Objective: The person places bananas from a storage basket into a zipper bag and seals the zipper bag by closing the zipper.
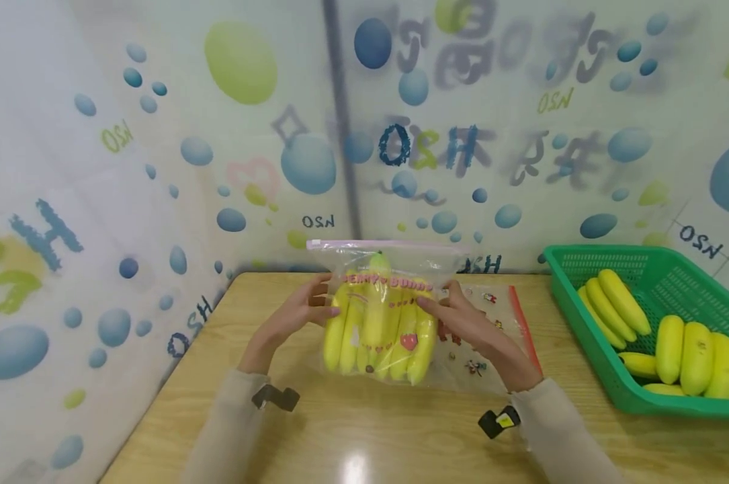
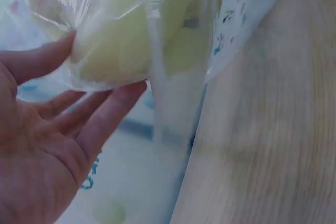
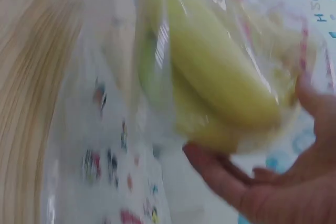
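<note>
A see-through zip bag (image 1: pixel 412 254) with a pink top strip and pink lettering stands upright above the table, full of yellow bananas (image 1: pixel 373 329). My left hand (image 1: pixel 300 309) grips its left side, thumb in front and fingers behind. On the opposite side, my right hand (image 1: pixel 463 316) holds the bag with its thumb across the front. The left wrist view shows the left thumb and fingertips pinching the plastic around a banana (image 2: pixel 121 40). In the right wrist view, the right thumb and fingers clasp the bag around a blurred banana (image 3: pixel 215 56).
Behind the right hand, another see-through bag (image 1: pixel 469 370) with small printed figures and a red edge lies on the wooden table (image 1: pixel 316 430). A green plastic basket (image 1: pixel 642 403) with several bananas (image 1: pixel 697 356) stands at the right. A patterned curtain (image 1: pixel 267 222) rises behind the table.
</note>
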{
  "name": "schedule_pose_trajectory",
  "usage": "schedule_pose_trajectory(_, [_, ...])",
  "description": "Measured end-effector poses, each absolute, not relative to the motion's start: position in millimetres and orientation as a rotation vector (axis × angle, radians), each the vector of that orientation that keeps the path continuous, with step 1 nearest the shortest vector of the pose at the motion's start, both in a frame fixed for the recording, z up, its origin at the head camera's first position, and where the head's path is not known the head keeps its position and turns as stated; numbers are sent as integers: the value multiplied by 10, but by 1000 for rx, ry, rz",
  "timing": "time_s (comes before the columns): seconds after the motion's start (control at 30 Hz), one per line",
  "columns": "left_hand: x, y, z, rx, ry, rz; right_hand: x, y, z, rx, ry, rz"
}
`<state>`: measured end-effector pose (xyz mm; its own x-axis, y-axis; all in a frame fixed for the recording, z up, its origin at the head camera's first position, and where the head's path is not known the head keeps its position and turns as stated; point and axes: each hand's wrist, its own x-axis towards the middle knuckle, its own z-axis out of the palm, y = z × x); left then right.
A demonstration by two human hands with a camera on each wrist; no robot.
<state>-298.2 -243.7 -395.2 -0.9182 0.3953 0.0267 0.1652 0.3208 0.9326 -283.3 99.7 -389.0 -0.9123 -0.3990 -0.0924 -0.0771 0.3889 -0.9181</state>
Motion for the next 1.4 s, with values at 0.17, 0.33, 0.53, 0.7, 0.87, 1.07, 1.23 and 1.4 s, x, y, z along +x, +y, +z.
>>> schedule_pose_trajectory(0.17, [-3057, -2708, -3941, 304, 2401, 1686, -2973, 478, -3876, -94, 2261, -1820])
schedule_pose_trajectory(0.33, [-3057, -2943, -3896, 32, 2489, 1751, -3073, 4, -3925, 39, 2073, -2081])
schedule_pose_trajectory(0.53, [-3029, -3171, -3871, -271, 2594, 1733, -3137, -354, -4078, -146, 1878, -2179])
schedule_pose_trajectory(0.7, [-3016, -3314, -3897, -280, 2644, 1669, -3129, -482, -4183, -232, 1811, -2147])
schedule_pose_trajectory(0.87, [-3006, -3378, -3953, -264, 2716, 1602, -3117, -624, -4302, -174, 1772, -2166])
schedule_pose_trajectory(1.07, [-3052, -3390, -4032, -294, 2768, 1551, -3094, -759, -4463, -133, 1779, -2136])
schedule_pose_trajectory(1.23, [-3078, -3394, -4068, -344, 2773, 1434, -3044, -732, -4482, -195, 1904, -2038])
schedule_pose_trajectory(1.4, [-3055, -3383, -4048, -339, 2763, 1373, -3021, -699, -4483, -182, 1984, -1960])
